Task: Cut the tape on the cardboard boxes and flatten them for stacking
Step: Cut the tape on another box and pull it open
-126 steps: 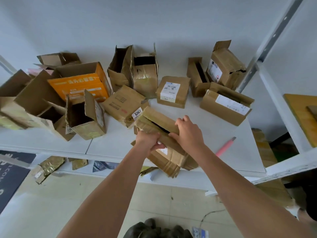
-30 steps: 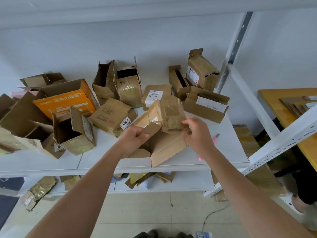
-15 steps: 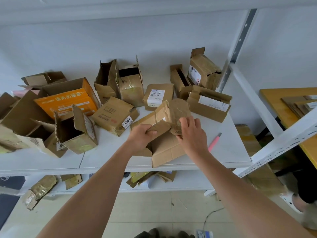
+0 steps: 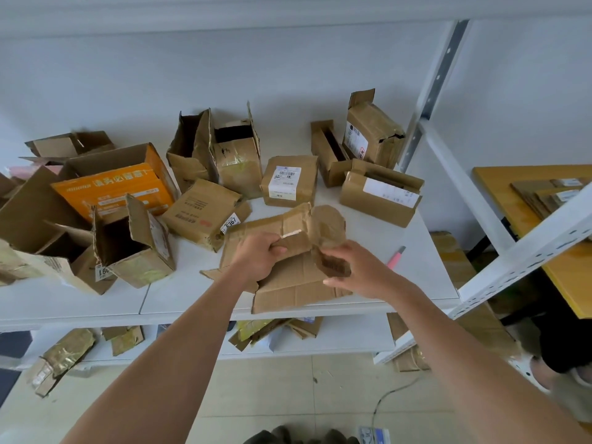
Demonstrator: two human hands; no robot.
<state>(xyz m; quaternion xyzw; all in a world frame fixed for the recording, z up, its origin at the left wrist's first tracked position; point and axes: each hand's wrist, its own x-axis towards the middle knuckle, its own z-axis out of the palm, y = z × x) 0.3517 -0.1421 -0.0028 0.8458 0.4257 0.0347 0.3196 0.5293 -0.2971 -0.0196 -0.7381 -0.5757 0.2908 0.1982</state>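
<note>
left hand (image 4: 259, 259): fingers curled, gripping a flap of the opened box (image 4: 288, 283). right hand (image 4: 355, 270): fingers pinching a crumpled strip of brown tape (image 4: 328, 233). box: creased corrugated card, spread nearly flat at the front edge of the white shelf (image 4: 384, 277); half a second ago its panels stood higher. pink cutter (image 4: 396, 257): just right of the hand. behind: open boxes, one orange (image 4: 112, 190). white wall, metal upright, tiled floor.
</note>
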